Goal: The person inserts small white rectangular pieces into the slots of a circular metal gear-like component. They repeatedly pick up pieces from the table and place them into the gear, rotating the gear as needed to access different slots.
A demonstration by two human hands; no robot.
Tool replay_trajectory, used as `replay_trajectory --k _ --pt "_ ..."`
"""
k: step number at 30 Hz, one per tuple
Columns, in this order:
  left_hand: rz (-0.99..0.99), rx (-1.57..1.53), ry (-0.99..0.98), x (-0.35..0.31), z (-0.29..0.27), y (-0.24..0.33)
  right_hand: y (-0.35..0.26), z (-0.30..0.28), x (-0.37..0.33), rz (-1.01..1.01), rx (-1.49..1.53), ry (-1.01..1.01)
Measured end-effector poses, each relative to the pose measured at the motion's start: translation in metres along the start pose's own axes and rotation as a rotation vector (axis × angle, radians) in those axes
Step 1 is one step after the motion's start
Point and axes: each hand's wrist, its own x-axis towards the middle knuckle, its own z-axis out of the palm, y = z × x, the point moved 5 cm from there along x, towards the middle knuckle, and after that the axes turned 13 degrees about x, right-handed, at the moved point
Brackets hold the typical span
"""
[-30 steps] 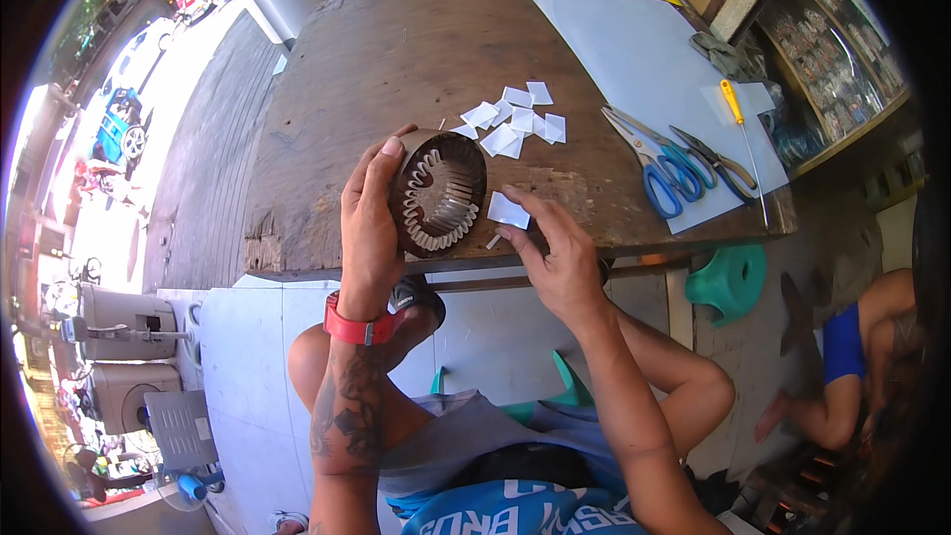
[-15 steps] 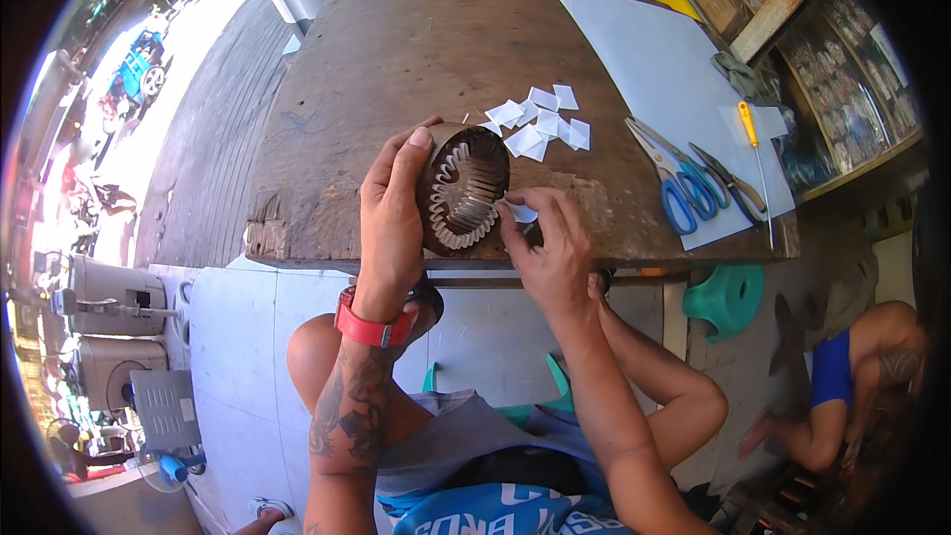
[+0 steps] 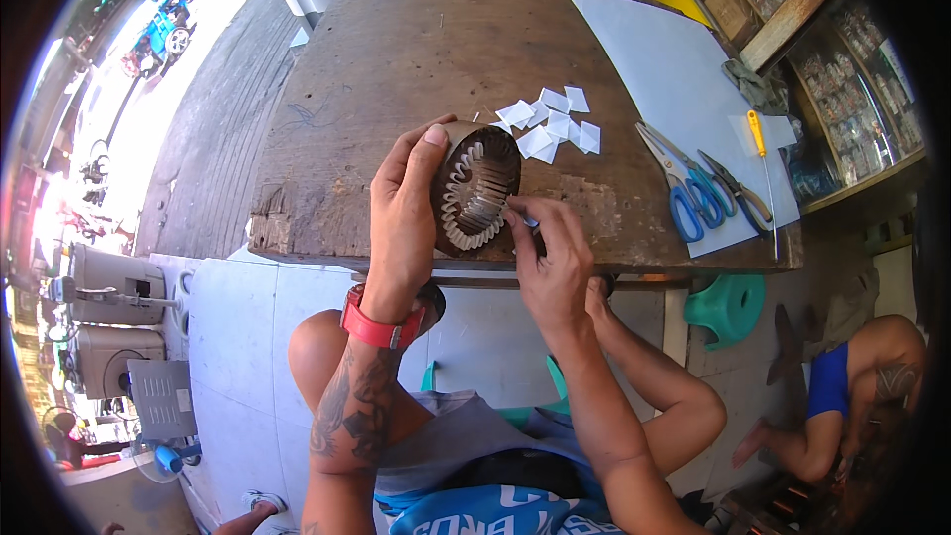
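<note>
Worn wood, darkened metal and matt paper
The tabletop [image 3: 396, 50] is scuffed brown wood, rough along its near edge. The slotted ring [image 3: 492, 181] looks like dark metal, lined with pale, papery folds [image 3: 457, 200]. The small pieces [image 3: 559, 125] are smooth white paper; the scissors [image 3: 681, 176] have metal blades and blue plastic handles.

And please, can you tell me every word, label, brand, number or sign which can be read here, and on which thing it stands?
Blue shirt: big white letters, partly cut off by the lower edge; I do not copy them out.
Packets at far right: any print is too small to read.
Ring in the left hand, paper pieces on the table: no writing seen.
</note>
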Motion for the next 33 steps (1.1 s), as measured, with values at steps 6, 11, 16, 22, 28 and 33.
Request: replay_trajectory --k 6,11,16,22,28,33 --pt "0.005 -0.004 -0.001 0.002 -0.001 -0.001 0.000 -0.009 0.005 0.040 0.023 -0.117" --pt "0.005 0.008 -0.006 0.002 -0.002 -0.004 0.003 -0.014 0.012 0.099 0.052 -0.080" --pt "0.021 0.045 -0.008 0.003 -0.004 -0.006 0.006 -0.015 0.015 0.127 0.040 -0.094" --pt "0.018 0.063 -0.011 0.000 -0.003 -0.004 0.008 -0.016 0.016 0.104 0.036 -0.033" --pt "0.030 0.091 -0.005 -0.003 -0.001 0.000 0.009 -0.014 0.014 0.118 0.058 -0.010" --pt "0.044 0.116 0.002 -0.004 0.001 0.002 0.016 -0.016 0.019 0.160 0.109 -0.021"
